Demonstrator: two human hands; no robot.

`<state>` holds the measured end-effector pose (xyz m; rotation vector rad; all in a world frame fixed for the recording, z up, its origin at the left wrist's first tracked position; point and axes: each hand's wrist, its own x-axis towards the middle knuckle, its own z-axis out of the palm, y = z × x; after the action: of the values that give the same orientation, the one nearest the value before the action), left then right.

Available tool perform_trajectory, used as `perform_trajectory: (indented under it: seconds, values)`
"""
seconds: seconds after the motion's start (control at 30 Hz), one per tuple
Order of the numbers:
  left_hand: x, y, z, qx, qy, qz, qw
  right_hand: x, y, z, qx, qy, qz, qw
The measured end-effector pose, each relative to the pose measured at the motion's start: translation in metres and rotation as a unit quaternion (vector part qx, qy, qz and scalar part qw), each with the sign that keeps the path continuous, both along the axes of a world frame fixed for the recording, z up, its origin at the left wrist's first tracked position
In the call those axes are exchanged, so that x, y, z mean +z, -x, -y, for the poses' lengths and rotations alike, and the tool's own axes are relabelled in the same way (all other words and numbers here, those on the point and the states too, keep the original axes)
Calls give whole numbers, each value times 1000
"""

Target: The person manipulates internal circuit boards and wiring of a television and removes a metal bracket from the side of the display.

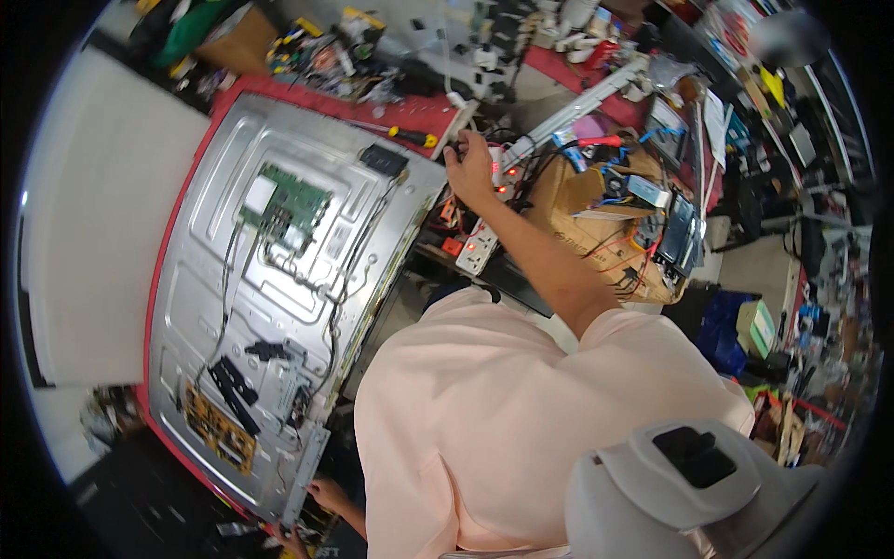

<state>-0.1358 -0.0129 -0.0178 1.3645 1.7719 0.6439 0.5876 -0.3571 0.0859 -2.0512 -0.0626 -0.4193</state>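
Note:
A large silver television back panel lies slantwise on a red-covered table. My right hand reaches out at the panel's upper right corner, beside black cables. Its fingers are bent together, and what lies in them is hidden. Near the panel's lower end my left hand has its fingers curled at the edge of a grey metal strip. A green circuit board is fixed on the panel, with cables running from it. A brown power board and black plastic pieces lie lower on the panel.
A yellow-and-black screwdriver lies on the red cloth. White power strips and wires are close to my right arm. A cardboard box holds electronics. Partly visible fingers show at the bottom; whose is unclear. A light grey cap is at lower right.

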Motion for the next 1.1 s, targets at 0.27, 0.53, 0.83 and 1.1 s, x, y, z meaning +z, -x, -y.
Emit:
perform_trajectory:
  seconds: [0.27,0.53,0.83,1.1]
  values:
    - [25,-54,14,-139,-104,-355,919,5,-64,70,-265,-15,63,962]
    - [37,-96,9,-267,-134,-459,837,-14,-146,135,-521,-11,-28,853]
    - [35,-130,16,-331,-134,-529,770,7,-173,145,-613,-127,-155,764]
    - [46,-83,11,-407,-149,-548,715,2,-172,154,-588,-123,-125,790]
